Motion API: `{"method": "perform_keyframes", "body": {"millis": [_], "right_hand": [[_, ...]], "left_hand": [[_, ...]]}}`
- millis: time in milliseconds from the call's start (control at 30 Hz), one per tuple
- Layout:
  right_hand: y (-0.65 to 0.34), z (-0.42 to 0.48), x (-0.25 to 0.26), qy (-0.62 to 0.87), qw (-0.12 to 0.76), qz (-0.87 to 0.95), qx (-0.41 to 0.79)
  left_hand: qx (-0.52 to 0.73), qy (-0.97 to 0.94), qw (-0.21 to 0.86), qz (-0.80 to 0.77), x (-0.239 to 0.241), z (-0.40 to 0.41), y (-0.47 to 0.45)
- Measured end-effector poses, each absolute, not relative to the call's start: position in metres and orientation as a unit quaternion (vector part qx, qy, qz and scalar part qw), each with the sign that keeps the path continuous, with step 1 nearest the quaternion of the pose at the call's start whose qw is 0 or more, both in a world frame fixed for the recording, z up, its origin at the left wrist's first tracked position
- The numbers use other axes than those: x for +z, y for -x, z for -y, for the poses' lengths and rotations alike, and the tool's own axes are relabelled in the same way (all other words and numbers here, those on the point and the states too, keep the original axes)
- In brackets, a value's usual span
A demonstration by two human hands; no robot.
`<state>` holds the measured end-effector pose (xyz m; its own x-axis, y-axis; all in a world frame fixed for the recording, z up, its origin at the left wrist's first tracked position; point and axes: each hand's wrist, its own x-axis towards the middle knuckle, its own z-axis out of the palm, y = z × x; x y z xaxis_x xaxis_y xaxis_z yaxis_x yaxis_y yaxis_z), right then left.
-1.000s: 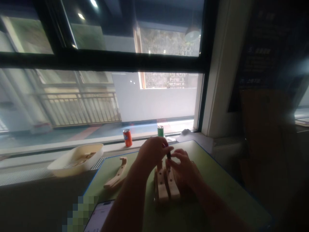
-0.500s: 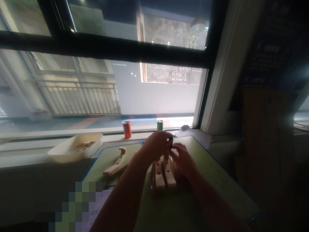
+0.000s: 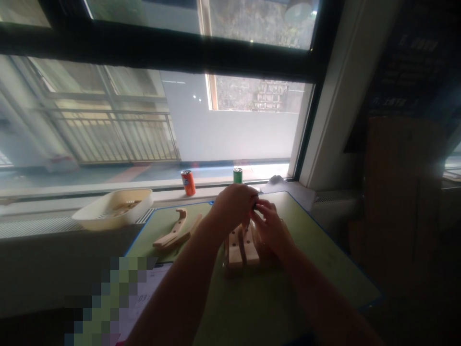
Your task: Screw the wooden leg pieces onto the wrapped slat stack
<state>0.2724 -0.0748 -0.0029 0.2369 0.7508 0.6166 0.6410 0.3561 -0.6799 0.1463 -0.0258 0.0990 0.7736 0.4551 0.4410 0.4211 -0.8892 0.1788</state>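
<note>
My left hand (image 3: 236, 204) is raised over the mat, its fingers curled round a small dark piece (image 3: 255, 204). From the right, my right hand (image 3: 270, 223) meets it, thumb and fingers pinched at the same dark piece. What this piece is, I cannot make out. Directly below the hands lie pale wooden pieces (image 3: 236, 254) with dark round holes, side by side and partly hidden by my hands. More curved wooden pieces (image 3: 176, 230) with holes rest on the mat to the left of my left forearm.
A green mat (image 3: 324, 254) with a blue edge covers the work surface. Behind it stand a red can (image 3: 188, 183) and a green can (image 3: 237, 176) by the window. A cream basin (image 3: 97, 211) holding small pieces sits at left. Papers (image 3: 144, 293) lie near my left forearm.
The view has tilted down a little, so everything sits higher in the picture except the top of the window. Both hands stay together at the small dark piece, their fingers barely shifted.
</note>
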Motion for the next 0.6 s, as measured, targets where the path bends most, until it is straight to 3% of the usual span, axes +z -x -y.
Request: {"method": "perform_keyframes", "body": {"millis": [300, 600], "right_hand": [[-0.2749, 0.0758, 0.0020, 0.590, 0.540, 0.597, 0.069], [-0.2769, 0.0713, -0.0042, 0.573, 0.568, 0.587, 0.060]], "left_hand": [[0.288, -0.899, 0.049, -0.327, 0.0995, 0.0278, -0.1415], [0.253, -0.927, -0.005, -0.276, 0.0946, 0.0272, -0.1483]]}}
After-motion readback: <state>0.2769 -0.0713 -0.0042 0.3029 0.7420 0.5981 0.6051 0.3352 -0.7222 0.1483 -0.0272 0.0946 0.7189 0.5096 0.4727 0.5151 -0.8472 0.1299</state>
